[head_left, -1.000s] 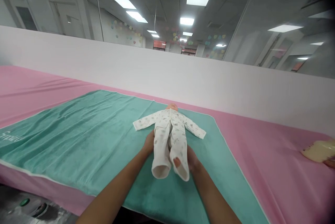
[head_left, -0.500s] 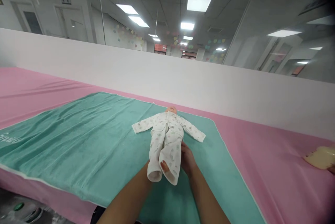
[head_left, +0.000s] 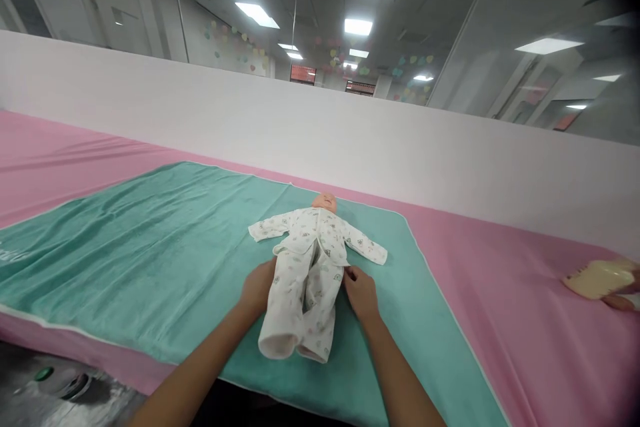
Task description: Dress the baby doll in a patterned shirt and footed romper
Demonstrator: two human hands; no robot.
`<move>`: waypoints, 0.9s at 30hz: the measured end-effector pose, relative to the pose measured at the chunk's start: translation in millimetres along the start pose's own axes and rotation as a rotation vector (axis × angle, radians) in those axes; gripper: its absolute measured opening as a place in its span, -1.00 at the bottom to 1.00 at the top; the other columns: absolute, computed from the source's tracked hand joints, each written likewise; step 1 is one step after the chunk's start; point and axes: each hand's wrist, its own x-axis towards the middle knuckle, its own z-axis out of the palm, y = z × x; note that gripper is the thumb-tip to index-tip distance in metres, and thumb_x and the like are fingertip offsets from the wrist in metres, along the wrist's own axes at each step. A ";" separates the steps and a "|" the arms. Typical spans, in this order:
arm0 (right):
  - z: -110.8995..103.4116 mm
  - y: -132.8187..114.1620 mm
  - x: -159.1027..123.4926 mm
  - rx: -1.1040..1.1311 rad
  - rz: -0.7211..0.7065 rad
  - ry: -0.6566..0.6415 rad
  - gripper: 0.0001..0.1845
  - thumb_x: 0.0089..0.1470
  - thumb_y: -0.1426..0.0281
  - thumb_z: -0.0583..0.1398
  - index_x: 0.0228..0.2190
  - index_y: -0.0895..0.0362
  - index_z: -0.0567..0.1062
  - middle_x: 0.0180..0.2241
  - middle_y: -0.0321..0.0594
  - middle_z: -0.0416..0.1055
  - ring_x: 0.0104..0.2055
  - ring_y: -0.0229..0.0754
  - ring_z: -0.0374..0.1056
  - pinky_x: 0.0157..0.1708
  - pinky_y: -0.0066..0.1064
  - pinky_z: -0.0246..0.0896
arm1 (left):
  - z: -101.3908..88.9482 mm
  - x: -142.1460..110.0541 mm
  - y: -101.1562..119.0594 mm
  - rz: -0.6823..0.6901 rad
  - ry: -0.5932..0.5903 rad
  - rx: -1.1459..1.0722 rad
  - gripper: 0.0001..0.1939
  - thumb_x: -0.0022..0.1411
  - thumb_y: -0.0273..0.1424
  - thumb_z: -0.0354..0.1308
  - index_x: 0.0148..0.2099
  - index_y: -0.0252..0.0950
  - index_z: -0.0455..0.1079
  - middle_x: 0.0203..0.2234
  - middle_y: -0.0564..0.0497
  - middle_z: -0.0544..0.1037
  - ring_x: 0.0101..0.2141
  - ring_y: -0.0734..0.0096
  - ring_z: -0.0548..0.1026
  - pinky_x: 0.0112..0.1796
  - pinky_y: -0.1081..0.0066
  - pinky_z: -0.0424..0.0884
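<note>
A baby doll (head_left: 324,201) in a white printed sleepsuit (head_left: 303,280) lies on its back on a teal towel (head_left: 150,240), head away from me and arms spread. My left hand (head_left: 257,288) rests against the left side of the suit's trousers, fingers tucked at the fabric near the hip. My right hand (head_left: 361,291) pinches the trousers' right edge at the waist. The trouser legs lie flat and limp toward me.
The towel covers a pink padded surface (head_left: 525,320) backed by a low white wall (head_left: 350,140). A pale yellow object (head_left: 597,278) lies at the far right, with another person's fingers (head_left: 623,300) beside it. Floor shows at the lower left.
Both hands moved from the suit's feet up to the waist and hips. The trouser legs, lifted before, now lie flat on the towel.
</note>
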 end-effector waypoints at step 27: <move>-10.5 -32.8 -113.4 -0.258 -0.410 -0.396 -0.65 -0.06 0.18 0.24 -0.26 0.06 0.30 -0.20 -0.26 0.30 -0.17 -0.16 0.23 -0.28 -0.39 0.07 | -28.4 -81.3 35.3 0.720 -0.170 0.057 -0.43 0.03 -0.21 0.23 0.09 -0.15 0.23 0.06 -0.05 0.27 0.12 0.16 0.14 0.09 0.12 0.12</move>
